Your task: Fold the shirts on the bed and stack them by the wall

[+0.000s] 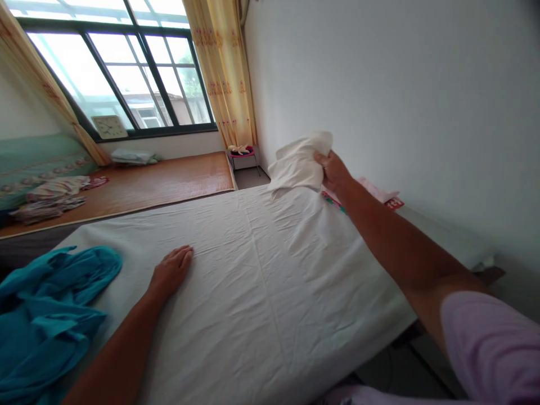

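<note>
A white sheet (270,281) covers the bed in front of me. My right hand (334,171) reaches to the far corner and grips a bunched, lifted fold of the white sheet (299,160). My left hand (171,271) lies flat, palm down, on the sheet near the left side, fingers together. A crumpled teal cloth (46,315) lies on the bed just left of my left forearm.
A pink and red item (382,196) sits by the wall beyond my right hand. A second bed with a woven mat (164,180) holds folded cloths (50,197). A small stool (242,152) stands under yellow curtains. A clock (108,127) leans on the windowsill.
</note>
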Motion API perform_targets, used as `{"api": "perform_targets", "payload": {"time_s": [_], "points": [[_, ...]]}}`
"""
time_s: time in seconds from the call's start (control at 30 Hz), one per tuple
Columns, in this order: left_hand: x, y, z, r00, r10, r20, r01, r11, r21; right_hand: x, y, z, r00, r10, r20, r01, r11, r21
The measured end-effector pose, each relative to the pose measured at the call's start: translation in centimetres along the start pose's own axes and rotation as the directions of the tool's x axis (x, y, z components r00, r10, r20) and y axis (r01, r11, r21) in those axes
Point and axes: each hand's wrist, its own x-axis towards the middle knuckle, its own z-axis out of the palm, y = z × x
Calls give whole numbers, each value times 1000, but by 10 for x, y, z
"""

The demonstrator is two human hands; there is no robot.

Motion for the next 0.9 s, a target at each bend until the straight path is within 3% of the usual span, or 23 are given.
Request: {"api": "perform_targets", "payload": {"time_s": [0.07, 0.13, 0.2, 0.27, 0.37, 0.43, 0.47, 0.53, 0.6, 0.63, 0.67, 0.7, 0.77, 0.9], "points": [[1, -2, 1, 1000, 14, 2, -14, 1000, 7, 22, -3, -52, 986, -116, -121, 106, 991, -82], [1, -3, 3, 1000, 24, 4, -24, 1000, 16, 28, 4, -108, 961, -177, -211, 133, 969, -210], [1, -3, 4, 999, 31, 6, -31, 999, 30, 16, 17, -163, 925, -170, -341, 33, 928, -372], [0, -3, 5, 999, 34, 6, -35, 998, 48, -10, 31, -209, 843, -156, -515, -211, 785, -583], [0, -3, 5, 999, 40, 7, -41, 997, 68, -53, 39, -252, 705, -267, -657, -330, 697, -637], [-1, -1, 3, 999, 38, 11, -39, 996, 77, -71, 37, -259, 637, -417, -649, -321, 622, -714], [-1, 0, 2, 999, 35, 14, -36, 996, 83, -75, 37, -257, 644, -495, -583, -303, 535, -789], [-2, 5, 0, 999, 26, 21, -28, 995, 100, -73, 41, -242, 770, -546, -331, -197, 291, -936], [-5, 13, -4, 999, 15, 33, -19, 993, 120, -65, 53, -211, 911, -411, -36, 12, 113, -994], [-8, 19, -5, 999, 5, 40, -10, 991, 131, -62, 62, -191, 946, -310, 93, 130, 99, -987], [-10, 24, -7, 999, -11, 48, 4, 990, 141, -60, 72, -167, 952, -215, 217, 246, 114, -963], [-13, 30, -10, 998, -32, 54, 23, 988, 155, -60, 82, -142, 932, -136, 335, 353, 144, -924], [-19, 41, -19, 995, -30, 97, 12, 982, 187, -70, 100, -88, 843, -27, 537, 529, 225, -818], [-40, 41, -54, 973, 20, 232, -60, 984, 166, -111, 116, 1, 628, 77, 774, 692, 399, -601]]}}
